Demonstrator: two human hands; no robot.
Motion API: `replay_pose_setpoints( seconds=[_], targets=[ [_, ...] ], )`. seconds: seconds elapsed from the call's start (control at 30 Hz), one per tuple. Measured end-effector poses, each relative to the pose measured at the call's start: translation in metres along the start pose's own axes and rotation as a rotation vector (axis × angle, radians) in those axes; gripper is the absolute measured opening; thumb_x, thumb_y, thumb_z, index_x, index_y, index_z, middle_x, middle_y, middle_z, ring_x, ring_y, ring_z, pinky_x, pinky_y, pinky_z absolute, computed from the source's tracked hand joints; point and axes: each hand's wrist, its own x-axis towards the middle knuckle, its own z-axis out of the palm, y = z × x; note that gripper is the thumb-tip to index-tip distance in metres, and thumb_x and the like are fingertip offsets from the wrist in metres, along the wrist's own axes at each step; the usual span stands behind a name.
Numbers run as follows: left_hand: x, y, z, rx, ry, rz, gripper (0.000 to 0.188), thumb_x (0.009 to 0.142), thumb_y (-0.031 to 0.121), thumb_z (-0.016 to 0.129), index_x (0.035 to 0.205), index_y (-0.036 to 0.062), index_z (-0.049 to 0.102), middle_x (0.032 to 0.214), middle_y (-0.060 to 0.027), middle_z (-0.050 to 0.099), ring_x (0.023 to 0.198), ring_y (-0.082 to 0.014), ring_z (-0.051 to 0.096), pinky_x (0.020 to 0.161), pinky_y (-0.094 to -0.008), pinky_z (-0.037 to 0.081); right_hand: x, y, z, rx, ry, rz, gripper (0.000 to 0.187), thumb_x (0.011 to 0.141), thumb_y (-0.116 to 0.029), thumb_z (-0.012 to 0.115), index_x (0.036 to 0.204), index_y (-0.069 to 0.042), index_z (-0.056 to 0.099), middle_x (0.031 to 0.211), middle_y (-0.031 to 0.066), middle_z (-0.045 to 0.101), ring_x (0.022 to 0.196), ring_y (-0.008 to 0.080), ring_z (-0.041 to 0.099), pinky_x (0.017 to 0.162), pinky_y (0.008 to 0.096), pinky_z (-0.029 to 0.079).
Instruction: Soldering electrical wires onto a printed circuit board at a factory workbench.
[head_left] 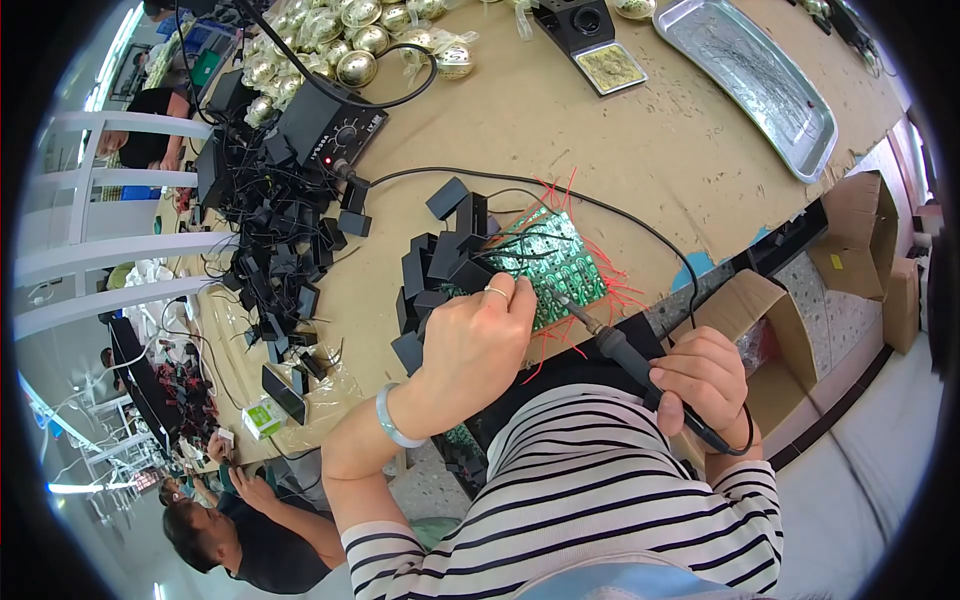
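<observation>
My right hand (pixel 702 382) is closed round the black handle of a soldering iron (pixel 630 362). The iron's metal tip reaches the near part of a green circuit board panel (pixel 592 287). Thin red wires (pixel 622 285) stick out round the panel's edges. Over the panel's near left side, my left hand (pixel 482 325) has its fingers pinched together; whatever is between them is hidden. Beside that hand, several small black boxes (pixel 450 258) are grouped at the panel's left, and their black wires (pixel 520 240) run onto it.
A black soldering station (pixel 325 125) with a red light stands among piled black boxes (pixel 285 235). Wrapped gold balls (pixel 355 68), an iron stand (pixel 575 22) and a metal tray (pixel 810 140) lie farther off. Cardboard boxes (pixel 790 330) are at right; a person (pixel 265 530) sits at left.
</observation>
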Motion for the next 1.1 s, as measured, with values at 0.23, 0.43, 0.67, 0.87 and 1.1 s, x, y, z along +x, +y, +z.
replay_pose_setpoints(
  seconds=[0.23,0.43,0.67,0.87,1.1],
  targets=[
    [0.003,0.003,0.003,0.048,-0.044,0.001,0.026,0.084,0.011,0.071,0.107,-0.0005,0.069,0.084,-0.0085,0.057,0.060,-0.0236,0.064,0.054,-0.0346,0.051,0.008,-0.001,-0.001,-0.039,-0.064,-0.064,0.011,0.074,0.000,0.063,0.084,0.004,0.064,0.075,0.0126,0.065,0.056,0.0223,0.057,0.053,0.0330,0.050],
    [0.005,0.006,0.002,0.088,-0.065,-0.009,0.023,0.084,0.012,0.070,0.104,-0.0001,0.067,0.084,-0.0089,0.058,0.062,-0.0234,0.065,0.056,-0.0345,0.053,0.016,0.000,0.000,-0.180,-0.182,-0.404,0.010,0.078,-0.003,0.068,0.078,-0.001,0.058,0.076,0.0114,0.064,0.057,0.0185,0.055,0.056,0.0298,0.049],
    [0.007,0.009,0.001,0.128,-0.080,-0.018,0.021,0.085,0.012,0.069,0.102,0.0003,0.068,0.083,-0.0084,0.058,0.062,-0.0226,0.066,0.057,-0.0342,0.053,-0.002,-0.001,-0.022,-0.105,-0.143,-0.314,0.029,0.100,-0.024,0.060,0.088,0.002,0.064,0.080,0.0123,0.066,0.061,0.0209,0.060,0.057,0.0320,0.053],
    [0.007,0.011,-0.001,0.156,-0.067,-0.017,0.020,0.084,0.010,0.069,0.101,0.0002,0.069,0.082,-0.0086,0.057,0.061,-0.0226,0.065,0.056,-0.0337,0.052,-0.017,-0.009,-0.021,-0.097,0.076,-0.049,0.031,0.099,-0.027,0.060,0.095,0.003,0.065,0.084,0.0124,0.068,0.062,0.0229,0.061,0.057,0.0339,0.053],
    [0.009,0.012,-0.003,0.176,-0.076,-0.012,0.019,0.083,0.008,0.069,0.101,0.0005,0.069,0.082,-0.0088,0.056,0.062,-0.0235,0.064,0.055,-0.0340,0.052,-0.015,-0.011,-0.022,-0.091,0.099,-0.027,0.023,0.095,-0.019,0.058,0.093,0.002,0.064,0.082,0.0116,0.068,0.061,0.0230,0.061,0.056,0.0336,0.052]
  ],
)
